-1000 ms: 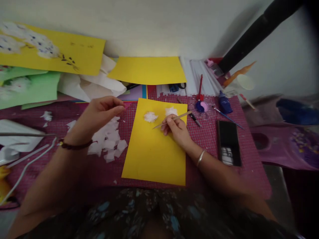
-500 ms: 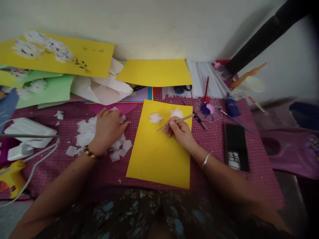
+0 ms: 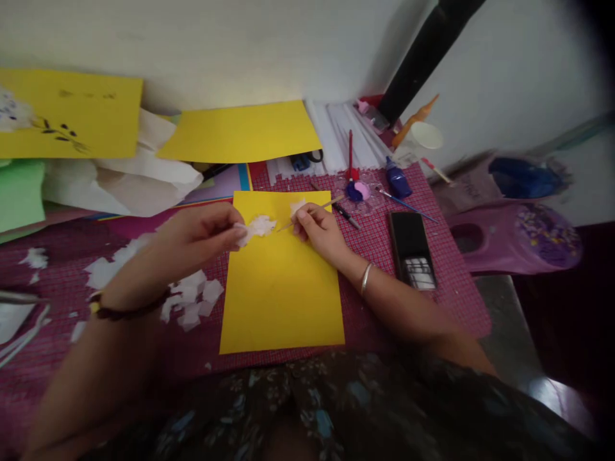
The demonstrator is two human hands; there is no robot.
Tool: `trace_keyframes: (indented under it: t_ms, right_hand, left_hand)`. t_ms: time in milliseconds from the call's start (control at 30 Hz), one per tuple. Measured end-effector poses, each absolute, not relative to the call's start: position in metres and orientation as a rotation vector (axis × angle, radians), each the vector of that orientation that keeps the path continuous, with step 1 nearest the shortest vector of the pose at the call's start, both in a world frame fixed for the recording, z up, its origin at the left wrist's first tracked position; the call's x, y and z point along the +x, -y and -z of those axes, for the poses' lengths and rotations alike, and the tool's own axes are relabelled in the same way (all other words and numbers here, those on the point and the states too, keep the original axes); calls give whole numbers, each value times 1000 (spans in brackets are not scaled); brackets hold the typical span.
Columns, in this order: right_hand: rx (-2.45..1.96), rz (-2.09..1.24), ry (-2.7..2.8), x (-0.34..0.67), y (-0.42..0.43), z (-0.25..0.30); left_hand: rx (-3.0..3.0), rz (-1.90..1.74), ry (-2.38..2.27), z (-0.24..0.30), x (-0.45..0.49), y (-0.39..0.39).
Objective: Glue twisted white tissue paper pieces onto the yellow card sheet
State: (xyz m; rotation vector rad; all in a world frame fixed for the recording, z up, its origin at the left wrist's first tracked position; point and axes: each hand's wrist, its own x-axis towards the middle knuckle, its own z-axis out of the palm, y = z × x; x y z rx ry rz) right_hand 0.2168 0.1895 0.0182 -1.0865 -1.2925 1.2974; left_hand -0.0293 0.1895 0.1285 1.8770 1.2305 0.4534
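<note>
My left hand (image 3: 204, 235) pinches a small piece of white tissue paper (image 3: 243, 234) by the left edge of the yellow sheet (image 3: 283, 294). Between the thumb and fingers of my right hand (image 3: 321, 232) is a thin wooden stick (image 3: 331, 202), its tip pointing left and down over the sheet. Close to that tip, a ruffled white paper flower (image 3: 262, 224) sits on the sheet. A second white paper flower (image 3: 298, 206) lies partly behind my right fingers. Loose white paper squares (image 3: 195, 296) are scattered on the cloth below my left forearm.
On the checked cloth (image 3: 384, 320) to the right lie a phone (image 3: 412, 250), a pen (image 3: 346, 216), a blue-handled brush (image 3: 408, 206), a paint palette (image 3: 358, 191) and a blue paint bottle (image 3: 398, 178). Yellow sheets (image 3: 240, 134) and crumpled white paper (image 3: 129, 173) stand along the wall.
My left hand has come up off the paper squares and moved right to the yellow sheet with a tissue piece. My right hand still holds the stick near the flowers. The view has shifted right.
</note>
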Motion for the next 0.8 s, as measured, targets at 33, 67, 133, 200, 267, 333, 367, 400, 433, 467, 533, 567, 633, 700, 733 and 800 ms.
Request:
trace_keyframes:
  t_ms: [33, 67, 133, 200, 267, 333, 367, 400, 433, 467, 533, 567, 633, 700, 733, 800]
  right_hand:
    - [-1093, -1310, 1306, 216, -190, -18]
    - [-1101, -1320, 1317, 215, -191, -18]
    - [-1105, -1337, 1337, 213, -192, -17]
    - [-1090, -1350, 1360, 211, -195, -16]
    - [-1069, -1359, 1381, 209, -197, -15]
    - [-1042, -1369, 1386, 207, -199, -14]
    - [-1032, -1375, 1384, 207, -199, -14]
    - [-1026, -1384, 1381, 206, -200, -14]
    - [-1028, -1395, 1374, 206, -200, -14]
    - [-1035, -1406, 1366, 205, -201, -14]
    - [-1057, -1428, 1351, 204, -201, -14]
    - [-1065, -1434, 1346, 204, -201, -14]
    - [-1072, -1430, 1337, 202, -202, -13]
    - [-1069, -1422, 1334, 202, -203, -13]
    - [-1062, -1420, 1334, 202, -203, -12]
    - [-1039, -1419, 1332, 203, -203, -12]
  left_hand:
    - [1790, -451, -1210, -121, -23, -194]
    - [1728, -459, -1205, -112, -20, -200]
    - [1658, -479, -1223, -95, -18, -209]
    - [1616, -471, -1228, -81, -24, -217]
    - [1588, -438, -1228, -73, -32, -222]
    - [1590, -358, -1233, -68, -42, -225]
    - [1608, -313, -1237, -66, -46, -227]
    - [1640, -282, -1241, -65, -49, -228]
    - [1687, -267, -1236, -65, -52, -229]
    - [1744, -267, -1221, -64, -53, -229]
    - [1854, -291, -1175, -66, -51, -227]
    - [1891, -298, -1159, -67, -48, -225]
    - [1922, -311, -1167, -69, -36, -217]
    - [1921, -358, -1240, -69, -20, -207]
    - [1922, -390, -1293, -68, -11, -203]
    - [1939, -442, -1415, -63, 4, -197]
